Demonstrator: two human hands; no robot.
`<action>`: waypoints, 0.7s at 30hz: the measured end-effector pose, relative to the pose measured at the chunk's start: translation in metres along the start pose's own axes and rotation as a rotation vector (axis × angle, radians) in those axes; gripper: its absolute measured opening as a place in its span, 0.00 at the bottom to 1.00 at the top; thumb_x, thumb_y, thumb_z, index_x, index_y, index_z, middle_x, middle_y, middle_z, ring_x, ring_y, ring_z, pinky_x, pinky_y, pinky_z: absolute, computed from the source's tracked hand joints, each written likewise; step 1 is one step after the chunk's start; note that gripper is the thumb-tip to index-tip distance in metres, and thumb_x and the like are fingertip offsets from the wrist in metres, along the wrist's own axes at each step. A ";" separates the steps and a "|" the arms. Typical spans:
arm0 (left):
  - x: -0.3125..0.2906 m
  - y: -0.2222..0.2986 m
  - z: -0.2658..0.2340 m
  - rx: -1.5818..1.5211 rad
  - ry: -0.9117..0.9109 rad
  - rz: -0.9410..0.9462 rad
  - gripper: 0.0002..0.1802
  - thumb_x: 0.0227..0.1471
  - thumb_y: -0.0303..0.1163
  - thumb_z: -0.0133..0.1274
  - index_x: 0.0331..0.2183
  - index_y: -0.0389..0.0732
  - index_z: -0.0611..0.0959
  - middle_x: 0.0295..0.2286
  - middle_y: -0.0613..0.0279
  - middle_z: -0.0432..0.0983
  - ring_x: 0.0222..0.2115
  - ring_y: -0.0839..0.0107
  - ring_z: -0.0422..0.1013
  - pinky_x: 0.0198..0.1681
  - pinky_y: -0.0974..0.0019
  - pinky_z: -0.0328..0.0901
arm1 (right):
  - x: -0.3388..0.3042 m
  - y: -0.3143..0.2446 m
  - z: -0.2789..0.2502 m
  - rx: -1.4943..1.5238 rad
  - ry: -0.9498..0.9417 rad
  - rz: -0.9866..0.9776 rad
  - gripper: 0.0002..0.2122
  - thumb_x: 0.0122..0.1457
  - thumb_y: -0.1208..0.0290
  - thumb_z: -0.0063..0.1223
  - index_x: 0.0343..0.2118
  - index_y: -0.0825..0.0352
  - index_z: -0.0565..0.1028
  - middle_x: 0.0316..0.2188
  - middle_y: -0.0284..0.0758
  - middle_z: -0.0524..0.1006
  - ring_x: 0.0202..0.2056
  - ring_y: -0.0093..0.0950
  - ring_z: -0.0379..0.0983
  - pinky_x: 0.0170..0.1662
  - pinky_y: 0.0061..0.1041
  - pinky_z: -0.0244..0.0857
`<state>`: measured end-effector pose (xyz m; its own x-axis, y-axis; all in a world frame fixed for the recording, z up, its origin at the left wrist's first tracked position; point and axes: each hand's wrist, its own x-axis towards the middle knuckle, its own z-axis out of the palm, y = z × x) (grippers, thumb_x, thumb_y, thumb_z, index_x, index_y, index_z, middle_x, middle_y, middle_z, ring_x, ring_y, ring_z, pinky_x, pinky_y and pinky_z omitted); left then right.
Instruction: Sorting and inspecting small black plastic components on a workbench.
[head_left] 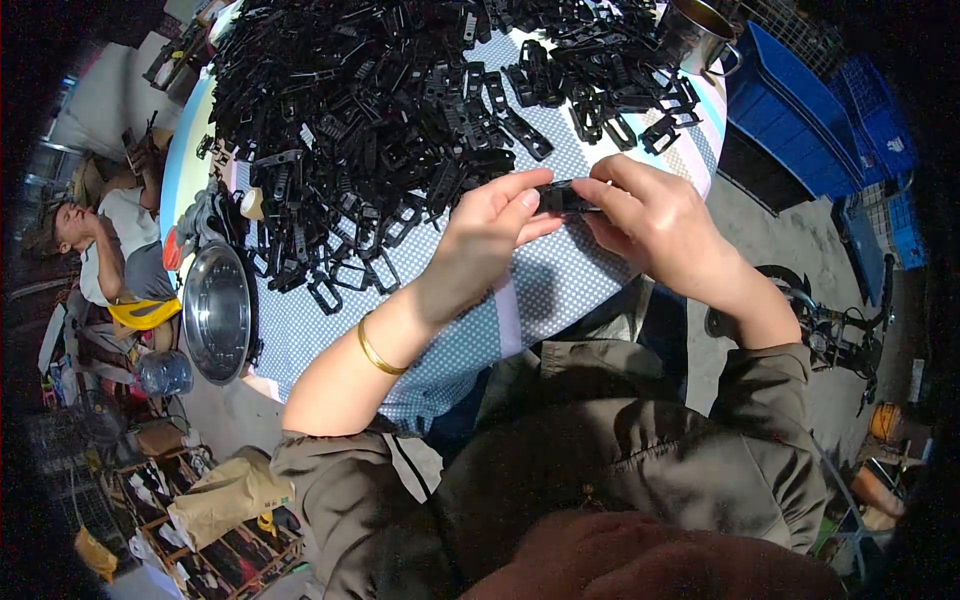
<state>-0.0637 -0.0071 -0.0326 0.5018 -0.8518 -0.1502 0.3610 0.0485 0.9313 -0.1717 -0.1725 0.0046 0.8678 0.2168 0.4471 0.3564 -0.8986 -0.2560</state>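
A round worktop [560, 285] covered with a blue-and-white dotted cloth fills the upper middle of the view. Most of it lies under a big heap of black plastic clips [370, 110], small rectangular frames tangled together, which thins out toward the near edge.

To the right, on the floor, stand blue plastic crates [800, 120], boxy with ribbed sides, stacked along the rim of the picture. At the lower left sits a brown paper bag [225, 495], crumpled and lying on its side above a low wooden rack. A round steel bowl [215, 312] rests at the left edge of the worktop, and a steel mug [700, 35] with a handle stands at the far right edge, just beside the clips. A clear plastic bottle [165, 373] lies near the bowl, below it. Another person [105, 250] sits at the far left.

The left hand [490, 225], with a gold bangle [378, 352] on its wrist, and the right hand [655, 220] meet above the bare front part of the cloth. Both are closed in a pinch, thumb and fingertips gripping one black clip [565, 197] between them. The clip lies flat with its long axis running left to right, one end in each hand, raised a little over the worktop.
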 end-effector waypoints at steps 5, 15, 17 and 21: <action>0.000 -0.003 0.002 0.041 0.037 0.027 0.24 0.53 0.31 0.42 0.47 0.22 0.62 0.40 0.49 0.66 0.37 0.74 0.67 0.44 0.71 0.64 | 0.000 -0.004 0.004 -0.149 -0.020 -0.029 0.16 0.38 0.78 0.56 0.34 0.71 0.71 0.30 0.39 0.70 0.28 0.33 0.71 0.30 0.27 0.67; -0.009 -0.003 0.014 0.544 0.257 0.131 0.21 0.47 0.24 0.52 0.45 0.30 0.70 0.18 0.76 0.65 0.16 0.91 0.55 0.18 0.85 0.53 | 0.003 -0.015 0.008 -0.313 0.019 -0.165 0.15 0.35 0.77 0.53 0.31 0.75 0.71 0.27 0.40 0.69 0.31 0.34 0.70 0.33 0.26 0.67; -0.010 -0.003 0.016 0.492 0.321 0.140 0.21 0.45 0.25 0.54 0.44 0.33 0.72 0.14 0.81 0.58 0.14 0.91 0.46 0.15 0.83 0.41 | 0.006 -0.016 0.005 -0.296 -0.062 -0.186 0.15 0.35 0.77 0.53 0.31 0.76 0.71 0.27 0.40 0.69 0.31 0.35 0.70 0.33 0.27 0.67; -0.008 0.003 0.011 0.464 0.230 0.056 0.21 0.46 0.25 0.52 0.44 0.31 0.71 0.18 0.75 0.66 0.15 0.91 0.56 0.17 0.85 0.52 | 0.009 -0.002 0.011 -0.193 -0.024 -0.237 0.16 0.35 0.78 0.54 0.32 0.75 0.71 0.28 0.40 0.69 0.32 0.36 0.70 0.34 0.28 0.67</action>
<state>-0.0755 -0.0058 -0.0251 0.6888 -0.7155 -0.1167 -0.0315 -0.1904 0.9812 -0.1612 -0.1643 -0.0001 0.7772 0.4357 0.4541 0.4792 -0.8774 0.0218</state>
